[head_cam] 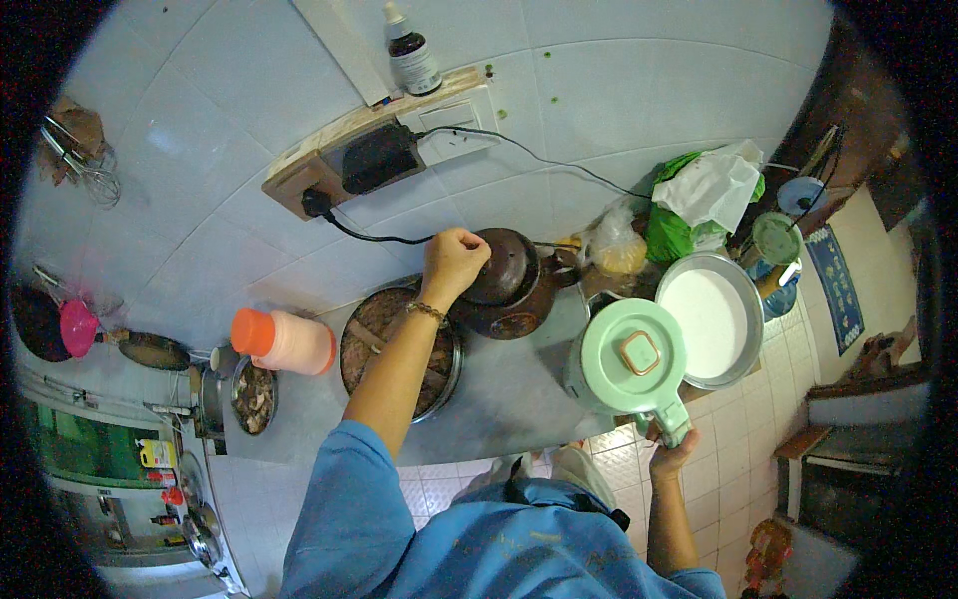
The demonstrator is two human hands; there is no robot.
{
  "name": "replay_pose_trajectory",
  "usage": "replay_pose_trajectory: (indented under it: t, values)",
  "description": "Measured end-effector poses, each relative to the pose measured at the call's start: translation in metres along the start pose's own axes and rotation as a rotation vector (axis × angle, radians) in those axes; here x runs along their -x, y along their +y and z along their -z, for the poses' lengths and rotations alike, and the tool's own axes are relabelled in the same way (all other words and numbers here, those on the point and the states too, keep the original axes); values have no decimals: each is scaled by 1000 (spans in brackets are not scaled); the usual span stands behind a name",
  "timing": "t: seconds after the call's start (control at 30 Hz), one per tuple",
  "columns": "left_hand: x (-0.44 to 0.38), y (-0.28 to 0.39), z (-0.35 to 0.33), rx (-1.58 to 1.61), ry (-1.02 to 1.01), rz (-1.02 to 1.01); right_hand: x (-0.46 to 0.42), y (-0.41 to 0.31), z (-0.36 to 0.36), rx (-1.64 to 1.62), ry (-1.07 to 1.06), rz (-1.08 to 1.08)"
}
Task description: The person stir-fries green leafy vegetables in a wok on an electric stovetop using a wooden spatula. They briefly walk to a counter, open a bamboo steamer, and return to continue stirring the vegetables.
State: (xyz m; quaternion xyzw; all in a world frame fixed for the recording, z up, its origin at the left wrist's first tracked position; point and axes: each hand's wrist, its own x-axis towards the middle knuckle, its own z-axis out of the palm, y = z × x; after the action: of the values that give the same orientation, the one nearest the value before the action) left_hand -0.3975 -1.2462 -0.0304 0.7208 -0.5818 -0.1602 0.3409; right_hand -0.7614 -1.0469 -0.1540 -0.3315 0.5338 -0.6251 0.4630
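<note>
My left hand [453,260] reaches to the top of a dark brown ceramic pot [503,318], its fingers closed at the side of the rounded lid [505,262]; whether they grip it is hard to see. With my right hand [675,453] I hold the handle of a light green electric kettle [610,329], its lid shut. Right of the kettle, a round metal pan [754,311] holds white contents. Under my left forearm stands a round metal container [458,374] with brown contents. An orange-capped bottle [296,342] is at its left.
Along the wall run a black plug [318,202], a black adapter [380,159] and cords. A dropper bottle [414,60] stands above them. Behind the pan are a knotted plastic bag [617,243] and a green-white bag [700,198]. A bowl of dark pieces [253,397] sits at the counter's left.
</note>
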Motion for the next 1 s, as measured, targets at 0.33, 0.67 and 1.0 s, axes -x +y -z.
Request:
replay_pose_trajectory:
  t: [0.33,0.67,1.0]
  values:
    - [-8,4,3,-153,-58,-123,-2,17,22,-95,-63,-10]
    - [5,26,14,-50,-26,-84,-2,26,20,37,-1,29]
    - [9,28,-3,-165,39,-215,-2,41,24,-32,134,-30]
